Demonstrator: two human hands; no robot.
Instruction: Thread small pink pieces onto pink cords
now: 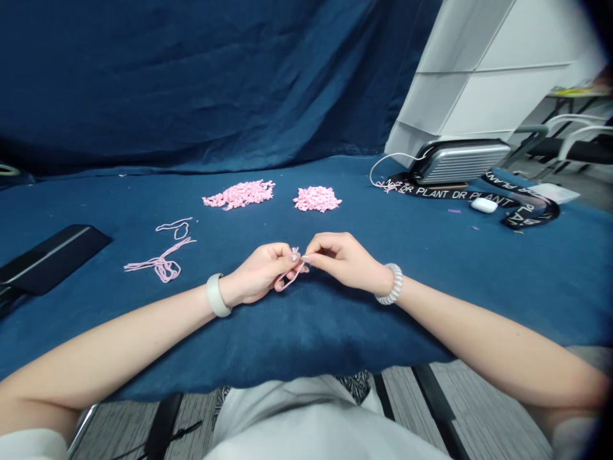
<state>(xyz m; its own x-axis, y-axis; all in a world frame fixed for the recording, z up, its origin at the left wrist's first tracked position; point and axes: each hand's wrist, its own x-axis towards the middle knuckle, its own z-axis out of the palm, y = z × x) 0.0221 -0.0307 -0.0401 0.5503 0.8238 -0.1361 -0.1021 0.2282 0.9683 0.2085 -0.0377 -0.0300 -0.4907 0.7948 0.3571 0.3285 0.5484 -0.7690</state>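
While our left hand (261, 273) and right hand (342, 259) meet fingertip to fingertip at the near middle of the blue table (431, 268), both pinch shut on one pink cord (293, 271), two pink heaps (239, 193) lying farther back.

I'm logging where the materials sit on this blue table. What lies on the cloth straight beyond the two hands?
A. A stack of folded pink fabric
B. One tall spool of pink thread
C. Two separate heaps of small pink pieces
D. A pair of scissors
C: two pink heaps lie side by side, apart, on the blue cloth beyond the left hand and right hand, which pinch a pink string between them.
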